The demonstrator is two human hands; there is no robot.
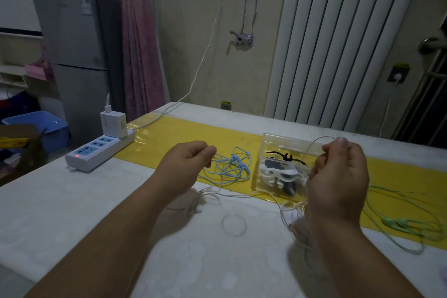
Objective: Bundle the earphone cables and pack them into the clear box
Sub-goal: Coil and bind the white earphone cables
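We see white power strip [99, 152] at left edge of table [72, 201], white charger [113, 124] plugged in. Behind: grey fridge [77, 55], pink curtain [140, 43], white radiator [338, 43].

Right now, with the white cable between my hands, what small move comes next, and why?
Probably the left hand should start looping the white cable toward the right hand. Both seem to pinch it, yet most of it trails loose and unbundled on the table.

Left arm: we see a bare forearm reaching in from the lower left, lifted.
Left hand [187, 161]: fingers curled in, thumb against forefinger, pinching the white cable [321, 138].
Right arm: bare forearm rising from the lower right.
Right hand [338, 176]: lifted, fingers curled, thumb tip uppermost, pinching the same cable.
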